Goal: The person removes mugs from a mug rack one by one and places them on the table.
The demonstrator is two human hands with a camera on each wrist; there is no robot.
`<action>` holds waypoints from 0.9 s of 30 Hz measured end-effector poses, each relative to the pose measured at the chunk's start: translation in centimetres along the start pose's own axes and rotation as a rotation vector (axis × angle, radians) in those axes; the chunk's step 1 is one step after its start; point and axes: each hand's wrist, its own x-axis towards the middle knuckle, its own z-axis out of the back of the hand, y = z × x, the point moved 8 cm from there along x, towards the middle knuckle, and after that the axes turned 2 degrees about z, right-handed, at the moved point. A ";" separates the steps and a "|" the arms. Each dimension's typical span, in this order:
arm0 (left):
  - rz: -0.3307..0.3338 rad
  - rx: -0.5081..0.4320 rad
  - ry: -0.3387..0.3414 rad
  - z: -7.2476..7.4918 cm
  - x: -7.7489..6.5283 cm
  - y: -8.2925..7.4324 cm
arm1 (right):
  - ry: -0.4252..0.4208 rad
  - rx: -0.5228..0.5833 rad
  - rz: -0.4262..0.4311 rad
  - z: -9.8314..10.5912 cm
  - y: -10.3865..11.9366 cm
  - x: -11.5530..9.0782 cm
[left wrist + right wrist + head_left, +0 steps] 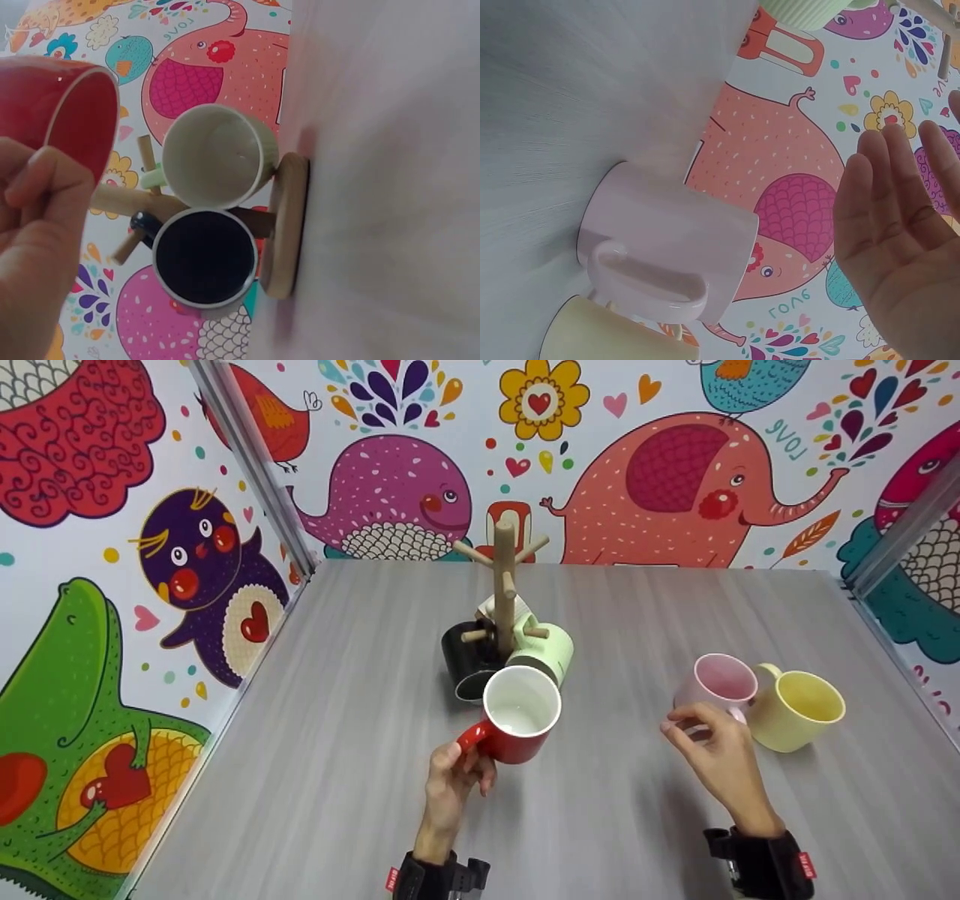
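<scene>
A red mug (516, 744) with a white inside is held by its handle in my left hand (451, 784), in front of the wooden mug tree (504, 585). On the tree's lower pegs hang a black mug (466, 654) and a light green mug (553, 649), both seen mouth-on in the left wrist view. Over the table at the right, my right hand (724, 754) holds nothing, its fingers loosely bent in the head view. Close to it stands a pink mug (671, 232), apart from the fingers in the right wrist view. Beside that is a yellow mug (791, 720).
The mug tree's round base (287, 225) rests on the grey table (360, 675). Its upper pegs stick out above the hung mugs. Walls with printed cartoon animals (660, 502) stand at the back and both sides.
</scene>
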 end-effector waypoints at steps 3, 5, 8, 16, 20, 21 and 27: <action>0.007 -0.008 0.019 -0.5 0.2 0.1 | 0.003 0.015 0.008 0.0 0.2 0.0; 0.009 -0.011 0.035 -0.9 0.4 0.2 | 0.006 0.036 0.026 0.0 0.3 0.0; 0.005 -0.012 0.050 -1.3 0.6 0.2 | 0.018 0.088 0.064 -0.1 0.7 0.1; 0.013 -0.025 0.079 -2.6 1.1 0.4 | 0.096 0.182 0.110 -0.6 1.6 0.2; 0.025 -0.037 0.100 -3.3 1.3 0.7 | 0.129 0.215 0.113 -0.6 2.1 0.4; 0.030 -0.039 0.104 -3.4 1.4 0.8 | 0.134 0.220 0.112 -0.6 2.2 0.4; 0.074 -0.026 0.118 -4.2 1.4 1.4 | 0.169 0.244 0.105 -0.9 2.5 0.4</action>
